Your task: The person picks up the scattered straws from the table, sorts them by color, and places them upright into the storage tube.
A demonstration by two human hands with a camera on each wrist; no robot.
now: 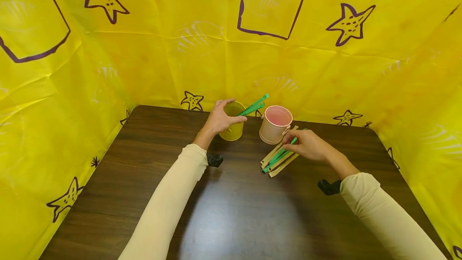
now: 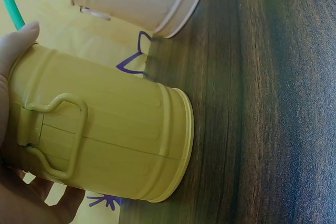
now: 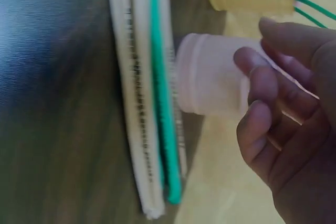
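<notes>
My left hand (image 1: 221, 118) grips a small yellow bucket (image 2: 115, 129) around its rim and side, with the thumb near the top edge. Two long, thin green sticks (image 1: 257, 106) stick out of that bucket, leaning right. To the right stands a pale pink bucket (image 1: 271, 133). Beside it, several beige paper-wrapped sticks (image 3: 137, 129) with printing lie on the table in a loose bundle with green ones (image 3: 164, 108). My right hand (image 1: 309, 144) is over the far end of this bundle. In the right wrist view its fingers are loosely bent, with nothing between them.
The dark wooden table (image 1: 231, 212) has yellow cloth (image 1: 216, 63) with purple starfish drawings hanging behind it and at both sides. Both buckets stand close to the table's back edge. A dark band (image 1: 215, 160) sits on each wrist.
</notes>
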